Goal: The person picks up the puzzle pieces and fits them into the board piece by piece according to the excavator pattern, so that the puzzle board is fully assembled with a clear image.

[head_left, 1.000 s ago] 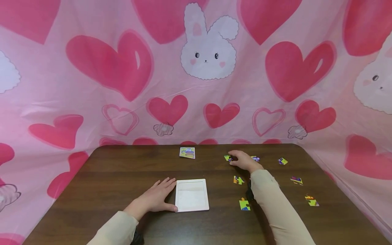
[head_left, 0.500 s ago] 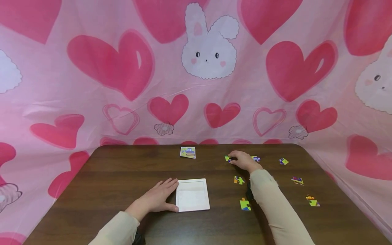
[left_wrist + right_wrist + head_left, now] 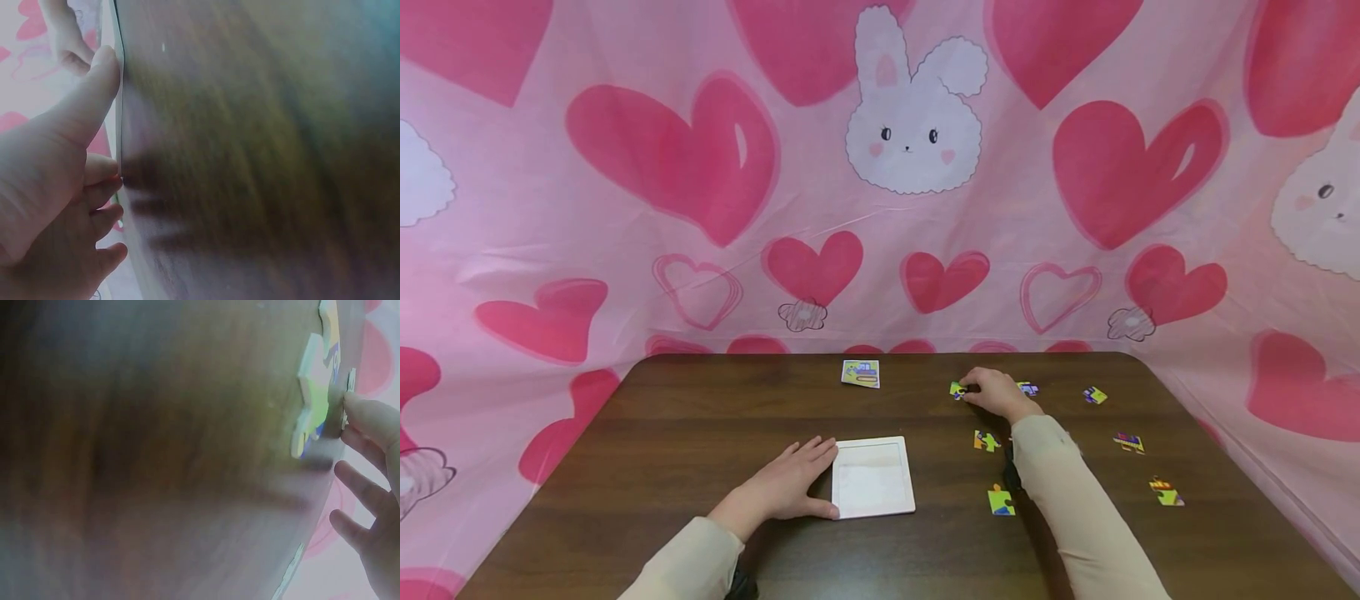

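My left hand (image 3: pixel 786 482) rests on the table at the left side of a shallow white square tray (image 3: pixel 874 477). Its fingers are extended, with the thumb touching near the tray's lower corner and the fingertips at the upper one. My right hand (image 3: pixel 997 392) reaches toward the back of the table. Thumb and forefinger pinch a small yellow-green jigsaw piece (image 3: pixel 957 390), partly covered by the fingertips. In the right wrist view this piece (image 3: pixel 350 387) appears edge-on at the thumb, while the other fingers are spread apart.
Several more jigsaw pieces lie around my right arm, including an orange-green one (image 3: pixel 986 441), a green-blue one (image 3: pixel 1001 501) and a purple one (image 3: pixel 1128 442). A picture card (image 3: pixel 861 374) lies at the back of the brown table (image 3: pixel 737 400). A pink heart-patterned cloth (image 3: pixel 880 217) hangs behind.
The jigsaw piece at my right fingertips has shifted very slightly and a bit more of it shows. My left hand and the tray hold their places.
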A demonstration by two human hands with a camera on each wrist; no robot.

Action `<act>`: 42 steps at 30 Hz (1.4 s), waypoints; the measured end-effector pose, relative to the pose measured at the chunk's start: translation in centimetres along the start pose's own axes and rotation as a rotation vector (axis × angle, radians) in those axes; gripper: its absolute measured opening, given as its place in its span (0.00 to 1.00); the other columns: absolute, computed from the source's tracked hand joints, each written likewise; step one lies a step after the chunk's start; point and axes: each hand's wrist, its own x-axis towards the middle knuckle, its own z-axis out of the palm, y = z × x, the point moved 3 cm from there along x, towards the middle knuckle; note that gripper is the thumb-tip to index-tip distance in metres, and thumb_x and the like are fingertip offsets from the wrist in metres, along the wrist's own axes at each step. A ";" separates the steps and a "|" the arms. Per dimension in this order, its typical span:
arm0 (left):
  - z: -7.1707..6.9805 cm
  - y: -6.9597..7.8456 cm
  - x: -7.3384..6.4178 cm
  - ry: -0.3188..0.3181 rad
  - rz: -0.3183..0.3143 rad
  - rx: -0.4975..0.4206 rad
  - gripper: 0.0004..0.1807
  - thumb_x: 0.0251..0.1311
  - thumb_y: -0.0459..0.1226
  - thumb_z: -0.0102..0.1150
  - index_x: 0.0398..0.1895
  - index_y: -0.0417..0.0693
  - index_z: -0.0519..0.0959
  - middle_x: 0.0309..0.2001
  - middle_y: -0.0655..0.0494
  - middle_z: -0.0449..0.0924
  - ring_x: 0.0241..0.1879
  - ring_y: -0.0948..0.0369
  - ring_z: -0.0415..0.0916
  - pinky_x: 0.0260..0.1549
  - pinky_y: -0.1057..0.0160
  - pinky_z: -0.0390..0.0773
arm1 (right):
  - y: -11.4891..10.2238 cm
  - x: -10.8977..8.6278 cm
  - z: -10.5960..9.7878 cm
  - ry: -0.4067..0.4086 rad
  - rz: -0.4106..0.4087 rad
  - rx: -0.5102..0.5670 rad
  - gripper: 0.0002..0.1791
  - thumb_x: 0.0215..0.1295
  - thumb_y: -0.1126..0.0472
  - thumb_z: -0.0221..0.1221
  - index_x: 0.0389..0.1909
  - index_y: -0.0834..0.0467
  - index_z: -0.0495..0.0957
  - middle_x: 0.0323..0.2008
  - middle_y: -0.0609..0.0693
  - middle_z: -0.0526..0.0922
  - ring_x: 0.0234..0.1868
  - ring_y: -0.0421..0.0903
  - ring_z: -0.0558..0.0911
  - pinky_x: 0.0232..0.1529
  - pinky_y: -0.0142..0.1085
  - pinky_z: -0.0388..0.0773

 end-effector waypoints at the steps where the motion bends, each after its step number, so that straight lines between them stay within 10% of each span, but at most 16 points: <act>1: 0.0 0.0 0.0 -0.001 -0.001 -0.001 0.50 0.46 0.60 0.62 0.65 0.35 0.62 0.67 0.43 0.57 0.66 0.46 0.49 0.61 0.42 0.50 | 0.0 0.0 0.0 0.000 0.005 0.003 0.13 0.57 0.62 0.63 0.42 0.61 0.82 0.44 0.55 0.79 0.49 0.56 0.76 0.51 0.53 0.69; 23: -0.5 0.6 0.0 -0.048 -0.026 -0.021 0.51 0.45 0.60 0.63 0.65 0.35 0.61 0.67 0.44 0.55 0.67 0.47 0.49 0.62 0.44 0.49 | -0.6 0.3 -0.6 0.002 0.041 0.042 0.11 0.56 0.64 0.63 0.41 0.62 0.81 0.41 0.55 0.81 0.47 0.55 0.77 0.51 0.50 0.69; 42: -0.5 0.4 0.1 -0.048 -0.023 -0.018 0.51 0.45 0.59 0.63 0.65 0.34 0.60 0.68 0.43 0.55 0.67 0.47 0.48 0.62 0.45 0.48 | -11.0 -0.3 -3.8 0.167 -0.324 0.000 0.14 0.50 0.65 0.68 0.40 0.61 0.82 0.39 0.53 0.80 0.42 0.49 0.78 0.47 0.41 0.74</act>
